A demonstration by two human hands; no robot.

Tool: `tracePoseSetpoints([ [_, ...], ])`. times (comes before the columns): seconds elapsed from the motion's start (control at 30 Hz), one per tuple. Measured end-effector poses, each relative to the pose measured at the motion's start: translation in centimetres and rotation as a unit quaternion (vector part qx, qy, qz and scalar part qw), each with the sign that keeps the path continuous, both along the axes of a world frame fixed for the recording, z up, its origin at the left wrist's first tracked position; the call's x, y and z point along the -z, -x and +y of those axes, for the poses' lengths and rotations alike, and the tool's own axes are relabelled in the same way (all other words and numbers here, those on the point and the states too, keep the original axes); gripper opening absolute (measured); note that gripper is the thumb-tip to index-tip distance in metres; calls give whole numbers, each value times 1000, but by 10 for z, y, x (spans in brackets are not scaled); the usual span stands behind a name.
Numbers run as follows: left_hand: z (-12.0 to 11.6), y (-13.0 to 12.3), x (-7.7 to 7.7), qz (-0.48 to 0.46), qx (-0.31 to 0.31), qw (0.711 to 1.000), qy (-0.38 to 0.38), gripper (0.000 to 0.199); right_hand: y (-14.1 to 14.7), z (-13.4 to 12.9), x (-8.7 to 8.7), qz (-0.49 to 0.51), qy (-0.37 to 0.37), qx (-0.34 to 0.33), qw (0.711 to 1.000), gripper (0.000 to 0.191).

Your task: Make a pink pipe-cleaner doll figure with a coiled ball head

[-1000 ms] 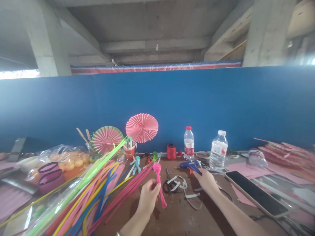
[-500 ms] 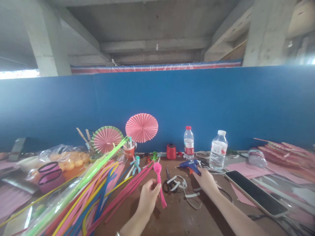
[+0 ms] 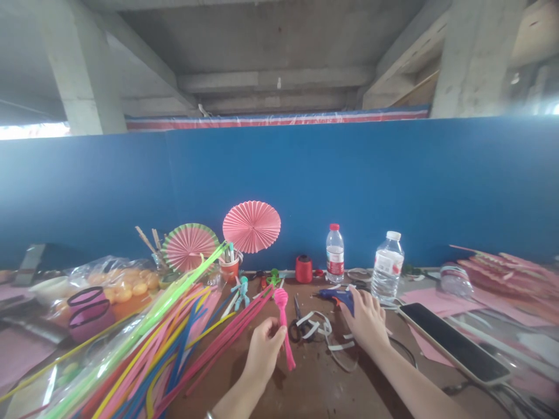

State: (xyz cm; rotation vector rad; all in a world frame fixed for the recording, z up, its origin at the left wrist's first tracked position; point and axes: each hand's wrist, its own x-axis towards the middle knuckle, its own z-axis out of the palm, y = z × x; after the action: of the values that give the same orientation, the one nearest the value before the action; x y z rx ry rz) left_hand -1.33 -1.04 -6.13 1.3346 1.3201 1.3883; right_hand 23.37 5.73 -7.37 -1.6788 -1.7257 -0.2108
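Probably light, bendy, this pink bulb-topped piece (image 3: 283, 315); left hand (image 3: 264, 344) pinches it midway, best hold; right hand (image 3: 369, 321) touches glue gun (image 3: 344, 298), closure unclear.

The right hand (image 3: 369, 319) hides part of the blue glue gun (image 3: 345, 297).

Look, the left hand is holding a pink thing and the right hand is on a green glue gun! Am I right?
Almost! The glue gun is blue, not green, as the head view shows. The left hand is holding a pink thing, and the right hand is on the glue gun.
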Motion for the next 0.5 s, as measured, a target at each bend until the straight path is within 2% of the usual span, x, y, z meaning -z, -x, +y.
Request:
tracePoseSetpoints([
  [0.13,-1,-4,-3,-18,-13,999,-27,17,11,-19,-12,-32,-54,-114,991,29],
  [0.27,1,5,-9,-62,-68,995,-45,14,30,-36,-23,-33,-90,-230,969,23],
  [0.4,12,38,-18,-127,-138,980,-64,22,58,-38,-34,-90,49,-323,941,24],
  [0.5,21,61,-22,-183,-150,968,-78,24,93,-26,-36,-127,101,-371,914,26],
])
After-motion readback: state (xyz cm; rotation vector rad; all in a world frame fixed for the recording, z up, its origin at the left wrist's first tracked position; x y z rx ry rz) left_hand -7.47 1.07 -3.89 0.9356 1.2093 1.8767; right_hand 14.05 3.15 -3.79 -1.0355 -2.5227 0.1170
